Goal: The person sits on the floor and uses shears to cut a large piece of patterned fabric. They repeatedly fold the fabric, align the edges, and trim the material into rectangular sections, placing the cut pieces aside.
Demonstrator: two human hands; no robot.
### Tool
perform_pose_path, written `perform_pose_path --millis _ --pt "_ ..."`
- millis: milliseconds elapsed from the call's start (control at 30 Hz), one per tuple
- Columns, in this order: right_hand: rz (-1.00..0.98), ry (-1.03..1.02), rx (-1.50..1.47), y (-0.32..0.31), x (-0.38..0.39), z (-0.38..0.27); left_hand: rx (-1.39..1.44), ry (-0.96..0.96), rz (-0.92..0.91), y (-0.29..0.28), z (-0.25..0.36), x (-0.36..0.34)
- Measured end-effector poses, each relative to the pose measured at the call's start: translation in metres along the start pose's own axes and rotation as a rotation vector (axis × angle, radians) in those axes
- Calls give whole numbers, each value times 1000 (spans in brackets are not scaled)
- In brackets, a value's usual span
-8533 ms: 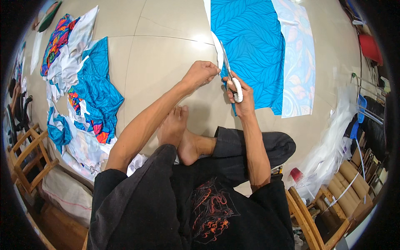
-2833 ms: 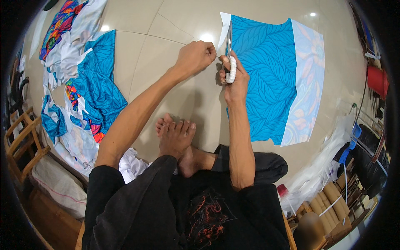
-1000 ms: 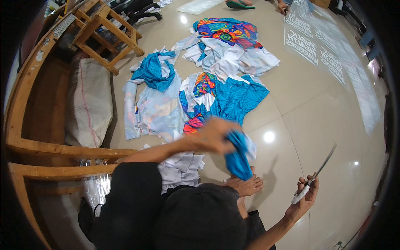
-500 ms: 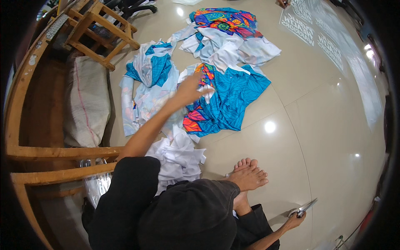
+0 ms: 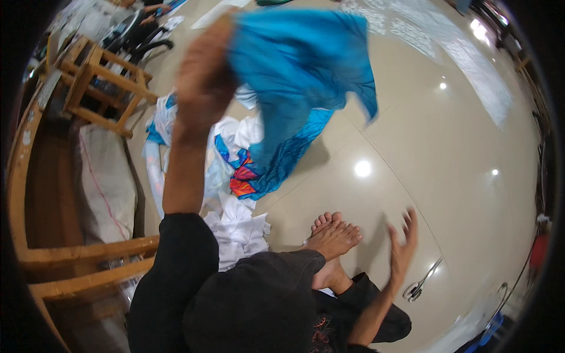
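My left hand (image 5: pixel 207 76), smeared by motion, is raised high and grips a blue fabric piece (image 5: pixel 306 56) by its left side. The cloth hangs spread out to the right, its lower part reaching down over a blue patterned fabric piece (image 5: pixel 281 173) on the floor. Orange and pink flower print shows at that lower piece's left corner. My right hand (image 5: pixel 404 244) is up off the floor with fingers spread, holding nothing. Just below and to the right of it, a pair of scissors (image 5: pixel 422 282) lies on the tiles.
White cloth scraps (image 5: pixel 235 229) lie heaped before my legs, with more pale and blue cloth (image 5: pixel 158 129) farther left. A woven sack (image 5: pixel 106 182), a wooden stool (image 5: pixel 106 82) and a wooden frame (image 5: pixel 94 287) line the left. Printed sheets (image 5: pixel 471 70) cover the floor far right.
My left hand has lifted the blue fabric piece up and away from the floor pile. My right hand has let go of the scissors and risen, its fingers opening.
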State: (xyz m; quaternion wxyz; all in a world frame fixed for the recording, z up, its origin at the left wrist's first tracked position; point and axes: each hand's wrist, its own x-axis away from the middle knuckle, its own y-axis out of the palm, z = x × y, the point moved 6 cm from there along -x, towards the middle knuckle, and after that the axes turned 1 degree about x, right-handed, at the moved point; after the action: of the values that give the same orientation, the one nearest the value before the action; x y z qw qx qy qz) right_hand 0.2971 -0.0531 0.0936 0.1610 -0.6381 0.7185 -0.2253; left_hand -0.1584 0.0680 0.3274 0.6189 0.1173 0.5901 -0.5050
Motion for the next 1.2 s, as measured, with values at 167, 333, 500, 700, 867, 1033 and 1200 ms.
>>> perform_pose_path --millis 167,333,500,700,867,1033,1200 --pt "-306 1 -62 118 -59 -67 61 -138 369 -68 -20 -44" --pt "-571 -204 -490 100 -46 -174 210 -354 389 -56 -66 -92" --pt "-455 66 -945 6 -25 -97 621 -618 201 45 -119 -152" --pt "-97 242 -879 -63 -51 -19 762 -899 -136 256 -144 -118" --pt "196 246 -552 -51 6 145 438 -779 -426 367 -33 92" --pt "354 477 -45 -29 38 172 429 -705 -684 380 75 253" --pt "607 45 441 -44 17 116 328 -531 -927 363 131 272"
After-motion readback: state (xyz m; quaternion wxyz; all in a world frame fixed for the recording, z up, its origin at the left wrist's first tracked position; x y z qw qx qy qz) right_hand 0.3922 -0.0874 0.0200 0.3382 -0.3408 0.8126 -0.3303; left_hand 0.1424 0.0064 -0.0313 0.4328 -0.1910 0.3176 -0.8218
